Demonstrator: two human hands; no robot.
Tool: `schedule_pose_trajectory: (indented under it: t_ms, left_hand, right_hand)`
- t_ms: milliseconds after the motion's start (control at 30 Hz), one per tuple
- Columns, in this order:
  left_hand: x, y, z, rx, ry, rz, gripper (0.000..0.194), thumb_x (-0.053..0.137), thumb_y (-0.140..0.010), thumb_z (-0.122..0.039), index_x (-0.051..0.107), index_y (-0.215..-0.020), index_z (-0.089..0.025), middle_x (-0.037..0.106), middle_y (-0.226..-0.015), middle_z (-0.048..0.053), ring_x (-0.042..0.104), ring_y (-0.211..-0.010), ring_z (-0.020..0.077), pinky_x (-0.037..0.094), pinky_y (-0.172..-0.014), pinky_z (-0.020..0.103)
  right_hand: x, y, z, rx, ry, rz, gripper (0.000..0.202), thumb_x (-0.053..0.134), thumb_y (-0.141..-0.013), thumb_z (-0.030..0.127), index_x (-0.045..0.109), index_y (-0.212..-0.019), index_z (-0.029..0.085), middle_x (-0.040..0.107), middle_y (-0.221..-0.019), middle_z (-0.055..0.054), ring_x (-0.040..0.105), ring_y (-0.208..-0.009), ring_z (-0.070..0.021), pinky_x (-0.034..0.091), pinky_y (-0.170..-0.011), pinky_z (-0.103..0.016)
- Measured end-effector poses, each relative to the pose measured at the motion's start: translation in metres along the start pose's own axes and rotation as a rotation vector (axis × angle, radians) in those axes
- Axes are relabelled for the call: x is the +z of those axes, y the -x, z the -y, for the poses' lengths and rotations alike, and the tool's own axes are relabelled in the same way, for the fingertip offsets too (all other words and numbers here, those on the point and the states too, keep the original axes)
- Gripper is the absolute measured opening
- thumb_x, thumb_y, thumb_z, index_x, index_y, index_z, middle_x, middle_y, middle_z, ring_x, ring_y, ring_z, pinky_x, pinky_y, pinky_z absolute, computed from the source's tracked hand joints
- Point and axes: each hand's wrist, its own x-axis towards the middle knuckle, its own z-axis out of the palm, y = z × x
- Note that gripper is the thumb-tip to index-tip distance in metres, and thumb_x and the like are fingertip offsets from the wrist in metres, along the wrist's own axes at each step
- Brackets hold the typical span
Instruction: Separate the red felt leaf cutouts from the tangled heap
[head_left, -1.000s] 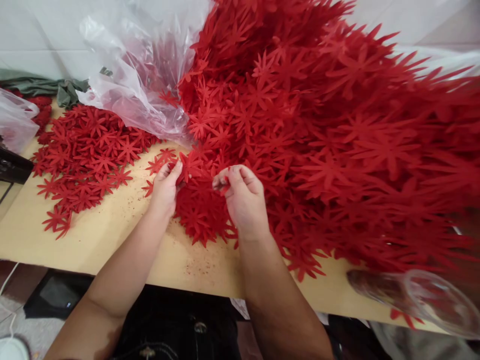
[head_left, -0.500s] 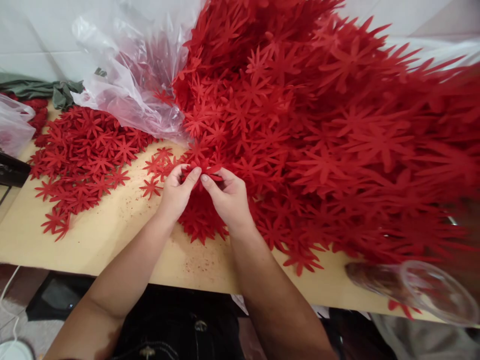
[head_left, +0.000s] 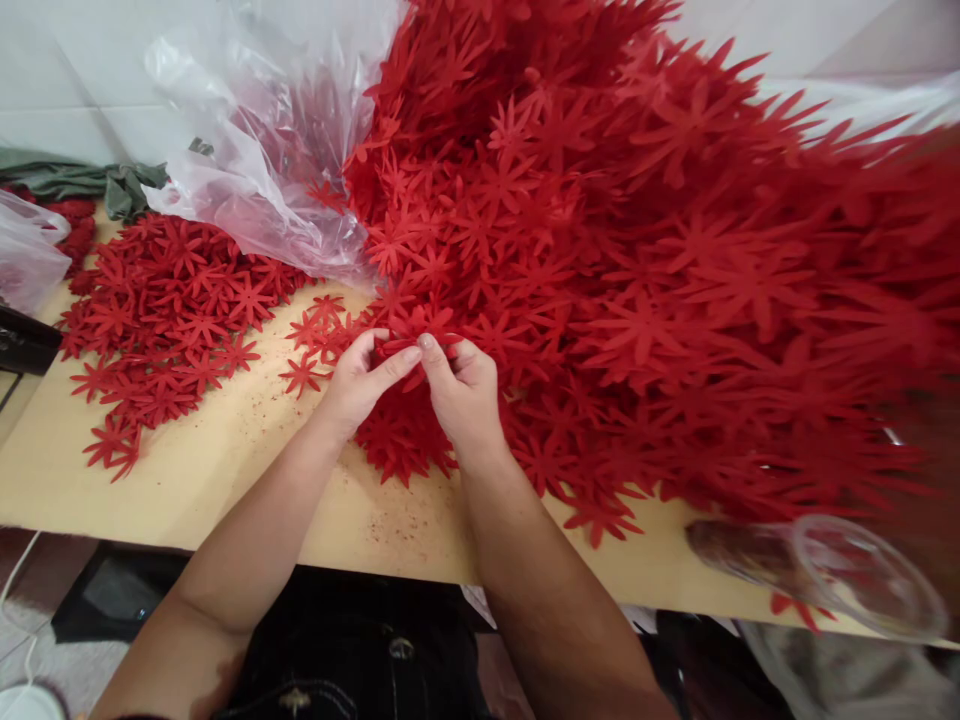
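Both of my hands meet at the front edge of a large heap of red flower-shaped cutouts (head_left: 637,330). My left hand (head_left: 367,378) is closed, thumb and fingers pinching a red flower cutout (head_left: 401,347). My right hand (head_left: 463,390) pinches the same cutout from the other side, its thumb tip beside the left thumb. The held cutout blends with the red heap behind it, so its outline and the fingertips under it are partly hidden. Below the hands, more cutouts (head_left: 401,440) lie on the table (head_left: 262,480).
A smaller pile of red cutouts (head_left: 172,310) lies at the left. Behind it sits a crumpled clear plastic bag (head_left: 262,200). A clear plastic container (head_left: 862,575) lies on its side near the front right edge. Dark green cloth (head_left: 82,175) is at the back left.
Both hands have shifted slightly right, and the left thumb has slid right along the cutout. The piles look the same.
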Motion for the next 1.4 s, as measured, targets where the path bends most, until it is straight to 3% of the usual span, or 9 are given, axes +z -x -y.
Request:
schedule_pose_trajectory:
  t_ms: [200, 367, 600, 700, 800, 933, 1100, 1233, 1400]
  left_hand:
    - [-0.001, -0.004, 0.002, 0.029, -0.018, -0.127, 0.014, 0.069, -0.062, -0.021, 0.059, -0.071, -0.017, 0.062, -0.065, -0.005, 0.055, -0.064, 0.0064, 0.044, -0.072, 0.023]
    - [0.002, -0.002, 0.002, 0.065, 0.086, -0.13, 0.014, 0.069, -0.06, -0.019, 0.062, -0.072, -0.017, 0.064, -0.064, -0.005, 0.058, -0.064, 0.0063, 0.046, -0.074, 0.023]
    - [-0.022, -0.017, -0.01, 0.081, 0.192, -0.416, 0.018, 0.069, -0.06, -0.021, 0.053, -0.068, -0.017, 0.059, -0.053, -0.008, 0.05, -0.046, 0.0037, 0.038, -0.05, 0.018]
    - [-0.022, -0.017, -0.009, 0.102, 0.152, -0.327, 0.024, 0.074, -0.056, -0.021, 0.056, -0.073, -0.017, 0.062, -0.058, -0.007, 0.054, -0.051, 0.0041, 0.043, -0.059, 0.019]
    - [-0.012, -0.012, -0.001, 0.084, 0.079, -0.195, 0.025, 0.075, -0.056, -0.023, 0.06, -0.075, -0.016, 0.065, -0.064, -0.005, 0.058, -0.06, 0.0059, 0.045, -0.07, 0.022]
    - [-0.005, -0.008, 0.009, 0.088, -0.068, -0.099, 0.023, 0.072, -0.059, -0.025, 0.061, -0.077, -0.016, 0.067, -0.069, -0.002, 0.059, -0.066, 0.009, 0.045, -0.074, 0.025]
    - [-0.01, -0.011, 0.013, 0.148, -0.282, -0.111, 0.017, 0.066, -0.067, -0.024, 0.061, -0.08, -0.014, 0.068, -0.079, 0.002, 0.06, -0.074, 0.0118, 0.045, -0.078, 0.027]
    - [-0.012, -0.012, 0.013, 0.161, -0.336, -0.124, 0.022, 0.069, -0.065, -0.032, 0.059, -0.075, -0.015, 0.065, -0.073, -0.001, 0.056, -0.067, 0.0092, 0.044, -0.071, 0.023]
    - [-0.009, -0.007, 0.008, 0.112, -0.34, -0.026, 0.033, 0.059, -0.073, -0.045, 0.05, -0.06, -0.017, 0.051, -0.051, -0.006, 0.044, -0.049, 0.0049, 0.037, -0.055, 0.02]
  right_hand:
    - [0.003, 0.002, -0.004, -0.051, 0.067, 0.088, 0.043, 0.043, -0.083, 0.055, 0.037, -0.059, 0.02, 0.035, -0.056, 0.006, 0.032, -0.052, -0.0064, 0.03, -0.052, -0.023]
    - [0.004, 0.004, -0.004, -0.135, 0.145, 0.042, 0.036, 0.042, -0.086, 0.046, 0.039, -0.062, 0.019, 0.038, -0.06, 0.005, 0.036, -0.059, -0.0079, 0.031, -0.059, -0.025]
    - [-0.015, -0.009, -0.005, -0.113, 0.049, -0.37, 0.03, 0.045, -0.084, 0.048, 0.047, -0.07, 0.022, 0.045, -0.065, 0.003, 0.043, -0.058, -0.01, 0.038, -0.059, -0.026]
    - [-0.018, -0.011, -0.004, -0.253, 0.213, -0.332, 0.025, 0.057, -0.077, 0.041, 0.055, -0.092, 0.021, 0.057, -0.091, -0.004, 0.054, -0.086, -0.0161, 0.044, -0.083, -0.035]
    - [-0.013, -0.006, -0.001, -0.373, 0.349, -0.2, 0.035, 0.059, -0.076, 0.039, 0.057, -0.105, 0.021, 0.058, -0.109, -0.009, 0.051, -0.108, -0.0214, 0.038, -0.098, -0.044]
    - [-0.005, -0.001, -0.001, -0.229, 0.189, 0.027, 0.032, 0.057, -0.077, 0.04, 0.059, -0.103, 0.02, 0.064, -0.1, -0.008, 0.059, -0.094, -0.0185, 0.048, -0.087, -0.039]
    - [-0.003, -0.002, -0.006, -0.1, 0.083, 0.135, 0.018, 0.061, -0.076, 0.034, 0.064, -0.084, 0.018, 0.068, -0.083, -0.004, 0.062, -0.08, -0.0151, 0.049, -0.082, -0.034]
    - [-0.003, -0.002, -0.005, -0.069, 0.013, 0.156, 0.017, 0.062, -0.076, 0.035, 0.066, -0.082, 0.02, 0.069, -0.082, -0.002, 0.062, -0.079, -0.014, 0.048, -0.081, -0.032]
    - [-0.003, -0.002, -0.001, -0.003, -0.162, 0.073, 0.018, 0.069, -0.069, 0.037, 0.067, -0.076, 0.02, 0.068, -0.073, 0.001, 0.06, -0.068, -0.0114, 0.05, -0.071, -0.028]
